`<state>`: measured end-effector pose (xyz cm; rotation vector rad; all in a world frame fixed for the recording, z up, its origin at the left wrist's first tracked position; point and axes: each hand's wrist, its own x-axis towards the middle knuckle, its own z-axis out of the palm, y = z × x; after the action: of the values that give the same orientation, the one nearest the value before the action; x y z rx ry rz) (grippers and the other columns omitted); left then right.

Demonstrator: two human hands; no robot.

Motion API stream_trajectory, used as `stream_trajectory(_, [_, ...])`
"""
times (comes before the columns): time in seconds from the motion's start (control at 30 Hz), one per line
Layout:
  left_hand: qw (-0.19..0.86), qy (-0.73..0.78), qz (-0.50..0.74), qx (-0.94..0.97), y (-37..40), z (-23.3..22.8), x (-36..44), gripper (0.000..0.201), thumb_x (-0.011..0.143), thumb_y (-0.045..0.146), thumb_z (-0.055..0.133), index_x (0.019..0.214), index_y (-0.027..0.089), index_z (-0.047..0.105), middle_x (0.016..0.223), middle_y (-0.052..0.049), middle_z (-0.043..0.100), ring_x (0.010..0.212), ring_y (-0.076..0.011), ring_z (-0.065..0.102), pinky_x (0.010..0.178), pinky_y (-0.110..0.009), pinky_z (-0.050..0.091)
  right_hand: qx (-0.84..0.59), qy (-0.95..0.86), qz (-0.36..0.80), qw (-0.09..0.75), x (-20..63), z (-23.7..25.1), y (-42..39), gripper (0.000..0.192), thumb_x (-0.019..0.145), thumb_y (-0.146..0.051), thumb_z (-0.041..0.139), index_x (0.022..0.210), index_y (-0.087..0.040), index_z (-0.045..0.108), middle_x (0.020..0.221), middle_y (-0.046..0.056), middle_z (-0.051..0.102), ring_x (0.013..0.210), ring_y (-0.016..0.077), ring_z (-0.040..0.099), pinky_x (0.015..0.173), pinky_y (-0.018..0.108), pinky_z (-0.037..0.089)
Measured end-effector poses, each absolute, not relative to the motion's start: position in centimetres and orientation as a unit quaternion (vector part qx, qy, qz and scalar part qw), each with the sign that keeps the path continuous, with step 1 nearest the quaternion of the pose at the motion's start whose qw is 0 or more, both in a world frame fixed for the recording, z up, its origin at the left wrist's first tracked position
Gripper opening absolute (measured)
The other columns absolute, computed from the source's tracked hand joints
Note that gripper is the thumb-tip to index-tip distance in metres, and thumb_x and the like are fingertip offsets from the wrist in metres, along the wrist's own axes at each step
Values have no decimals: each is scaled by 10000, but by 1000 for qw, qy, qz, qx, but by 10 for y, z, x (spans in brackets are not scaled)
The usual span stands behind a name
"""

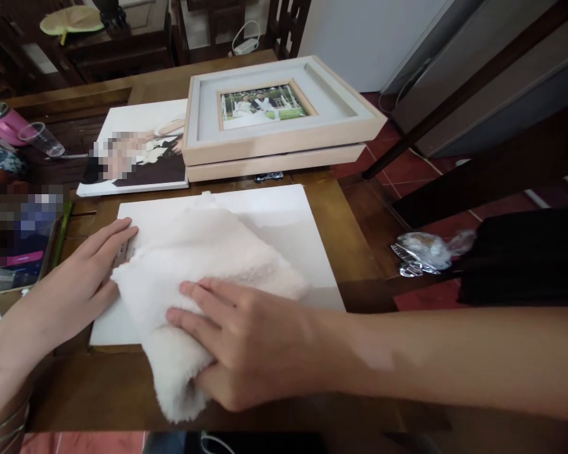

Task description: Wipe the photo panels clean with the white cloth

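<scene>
At the far left, a phone [21, 252] lies on the wooden table [355, 252]. The left hand [71, 284] rests flat, fingers spread, on the left edge of a white board [284, 233] lying on the table. The right hand [250, 343] presses palm-down, fingers bent, on a fluffy white cloth [194, 265] bunched over the board's near left corner. The hands are apart. Behind, a photo print [137, 148] lies beside two stacked picture frames [279, 120]. A crumpled wrapper [426, 249] lies to the right.
</scene>
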<state>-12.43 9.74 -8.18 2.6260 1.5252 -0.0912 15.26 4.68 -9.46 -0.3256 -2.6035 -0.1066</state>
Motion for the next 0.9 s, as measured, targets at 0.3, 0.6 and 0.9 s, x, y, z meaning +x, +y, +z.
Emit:
stream_trajectory(0.3, [76,548,-25,833,94,-77,-113,609,957,531,266,1451,186,357,1563,-54,317,1409,-235,369,1203,-405,244,-222,-969,-49,95,163,-83,96,54,822,-155,659,864,-146,692,1342,197,586,1219,383,558,904,497,509])
stream_trajectory(0.6, [73,526,-22,847,96,-76,-115,618,947,480,226,1448,139,349,1552,-90,328,1415,-249,359,1192,-430,272,-141,-957,-141,212,151,-87,25,233,930,-239,547,804,-96,681,1062,254,711,958,361,699,688,451,562])
stream_trajectory(0.9, [83,552,-26,830,94,-75,-112,611,956,538,271,1456,196,350,1566,-42,311,1399,-234,385,1199,-400,252,-208,-956,-92,185,160,-90,83,220,929,-170,513,766,-160,660,1205,207,672,1059,363,666,723,444,562])
